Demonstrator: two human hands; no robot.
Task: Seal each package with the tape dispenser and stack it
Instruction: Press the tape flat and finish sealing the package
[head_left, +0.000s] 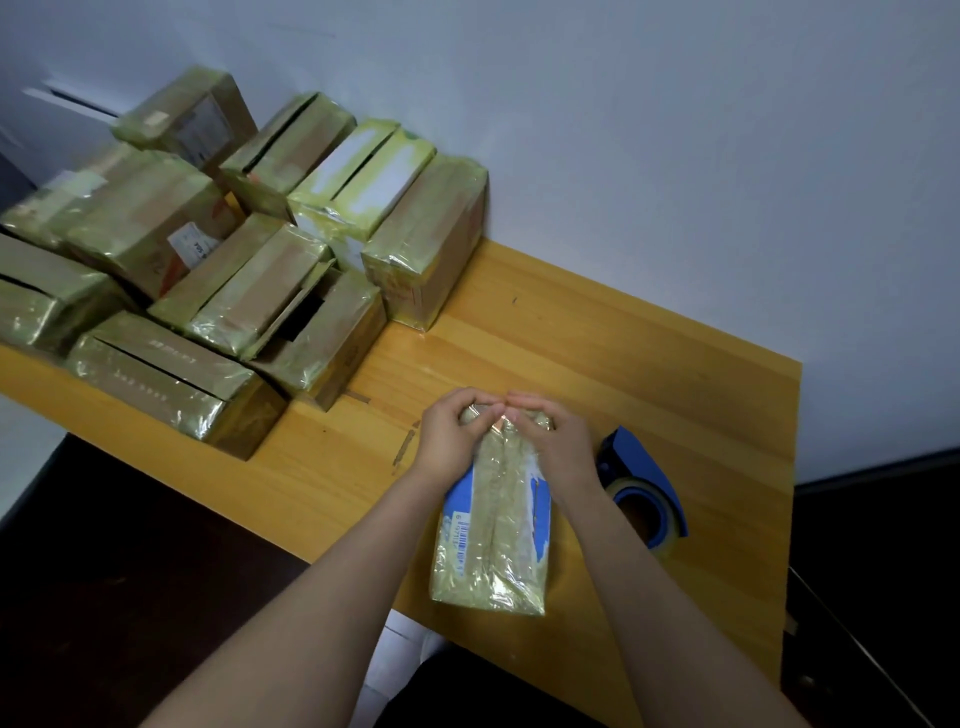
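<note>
A small blue and white package (493, 530), wrapped in yellowish clear tape, lies on the wooden table (649, 364) near its front edge. My left hand (449, 434) and my right hand (553, 441) both curl over the package's far end, fingertips meeting on top of it. The blue tape dispenser (641, 493) with its roll of clear tape sits on the table just right of my right hand, touched by neither hand. A pile of taped cardboard packages (218, 260) fills the table's left and far side.
A white wall runs behind the table. The right part of the tabletop is bare wood. Dark floor lies left of and below the table, and a dark surface stands past its right edge.
</note>
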